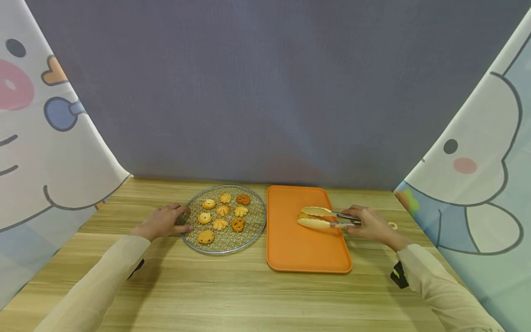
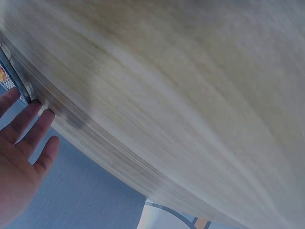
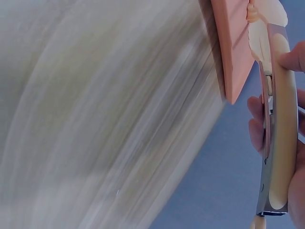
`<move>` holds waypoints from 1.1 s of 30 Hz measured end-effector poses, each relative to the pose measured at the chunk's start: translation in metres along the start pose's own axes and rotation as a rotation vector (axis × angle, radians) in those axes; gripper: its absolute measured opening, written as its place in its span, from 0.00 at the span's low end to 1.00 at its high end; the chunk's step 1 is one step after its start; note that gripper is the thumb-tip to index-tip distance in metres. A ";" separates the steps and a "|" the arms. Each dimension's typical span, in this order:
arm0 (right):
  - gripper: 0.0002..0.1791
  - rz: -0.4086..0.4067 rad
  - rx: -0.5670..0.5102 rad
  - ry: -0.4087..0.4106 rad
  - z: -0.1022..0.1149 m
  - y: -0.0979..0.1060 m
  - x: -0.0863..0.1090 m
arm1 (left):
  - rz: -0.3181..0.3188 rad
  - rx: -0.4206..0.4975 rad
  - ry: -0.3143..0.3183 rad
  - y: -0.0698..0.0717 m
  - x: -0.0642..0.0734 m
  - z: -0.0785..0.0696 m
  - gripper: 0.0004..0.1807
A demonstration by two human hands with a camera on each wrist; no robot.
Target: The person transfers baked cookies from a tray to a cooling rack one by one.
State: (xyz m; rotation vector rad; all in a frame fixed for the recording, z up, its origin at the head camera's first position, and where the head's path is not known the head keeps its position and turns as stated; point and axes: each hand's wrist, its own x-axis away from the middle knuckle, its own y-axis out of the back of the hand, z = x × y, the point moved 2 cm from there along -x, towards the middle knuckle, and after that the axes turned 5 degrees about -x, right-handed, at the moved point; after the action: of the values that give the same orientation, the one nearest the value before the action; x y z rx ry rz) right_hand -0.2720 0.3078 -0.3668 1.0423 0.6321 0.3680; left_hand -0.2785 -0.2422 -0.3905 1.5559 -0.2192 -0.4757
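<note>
On the left, a round patterned tray (image 1: 244,240) with a metal rim carries several cookies, among them a round one (image 1: 206,237) and a pretzel-shaped one (image 1: 238,224). My left hand (image 1: 166,222) rests at the tray's left rim, fingers extended; in the left wrist view its fingertips touch that edge. My right hand (image 1: 367,223) grips cream-tipped metal tongs (image 3: 282,119), thumb on one arm and fingers round the other. The tongs' tips lie over the orange tray (image 1: 304,253), with a yellowish cookie (image 1: 304,216) between them, partly hidden.
Both trays stand side by side on a wood-grain table (image 1: 215,290). A grey curtain (image 1: 265,92) rises behind the table's far edge. Cartoon-printed cloths (image 1: 469,184) hang at both sides.
</note>
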 end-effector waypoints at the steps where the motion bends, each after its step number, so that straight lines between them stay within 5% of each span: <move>1: 0.20 -0.001 0.004 0.001 0.000 0.000 0.000 | 0.002 0.001 -0.001 0.001 0.000 0.000 0.34; 20: 0.20 0.003 -0.025 -0.005 0.004 0.003 0.000 | 0.002 0.007 -0.001 0.001 0.000 0.000 0.34; 27: 0.19 0.000 -0.014 0.010 0.006 0.003 -0.002 | -0.062 -0.005 -0.039 -0.004 0.001 0.002 0.34; 33: 0.20 0.002 0.019 0.021 0.006 0.001 -0.003 | -0.011 0.001 -0.003 0.001 0.000 -0.001 0.34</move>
State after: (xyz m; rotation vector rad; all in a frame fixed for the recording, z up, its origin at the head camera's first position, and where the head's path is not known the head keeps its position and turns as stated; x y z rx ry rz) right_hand -0.2703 0.3023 -0.3633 1.0586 0.6539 0.3759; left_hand -0.2779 -0.2418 -0.3899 1.5578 -0.2135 -0.4863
